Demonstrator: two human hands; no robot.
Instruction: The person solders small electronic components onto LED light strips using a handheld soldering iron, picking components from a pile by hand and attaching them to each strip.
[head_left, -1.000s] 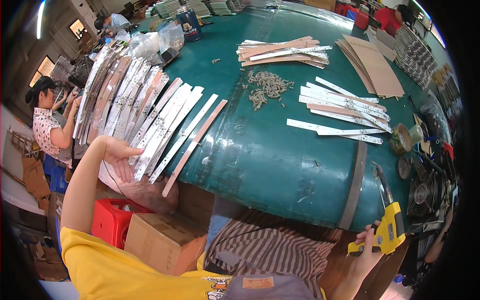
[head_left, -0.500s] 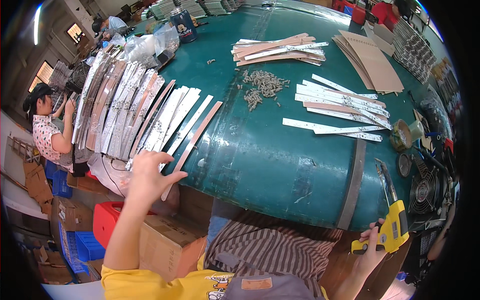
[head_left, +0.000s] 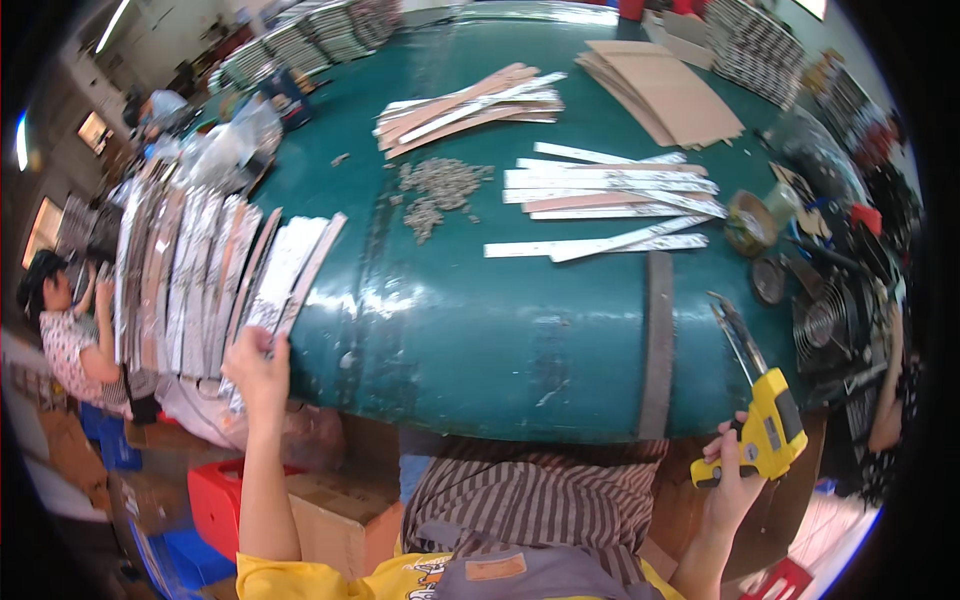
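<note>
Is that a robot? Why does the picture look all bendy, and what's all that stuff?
No robot here, just a person using two bare hands. A camera worn on the person's head looks down, and its very wide lens makes straight edges curve. The right hand holds a yellow-and-black soldering gun, its thin tip pointing away from the person. The left hand is at the near ends of some white and tan strips. On the green tabletop you can also see two loose piles of more strips, a heap of tiny parts, too small to name for sure, and flat brown sheets.
</note>
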